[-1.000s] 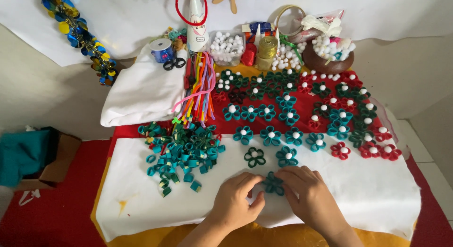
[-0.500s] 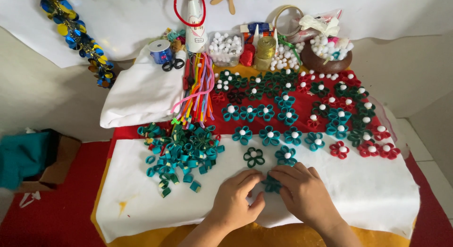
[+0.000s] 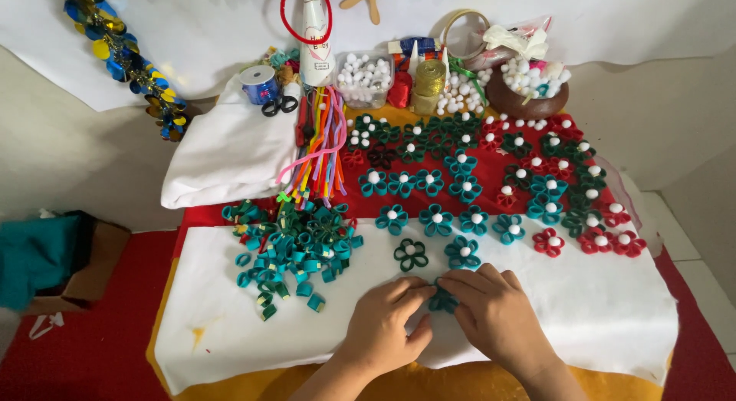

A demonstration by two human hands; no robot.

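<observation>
— What do the hands have in the head view?

— Both pinch one small teal ribbon flower (image 3: 443,300) on the white cloth (image 3: 613,324), just below the finished teal flower with a white pompom (image 3: 463,252). The left hand (image 3: 383,332) presses its fingertips against the flower's left side; the right hand (image 3: 494,313) closes over its right side.

— How would it handle?

— Light and soft, I'd judge. The looped petals look easy to crush, so hold it at the centre where the loops meet, not by the petals.

— What lies around?

— A dark green flower (image 3: 411,254) sits just left of the pompom flower, and a heap of loose teal loops (image 3: 295,244) lies well left.
</observation>
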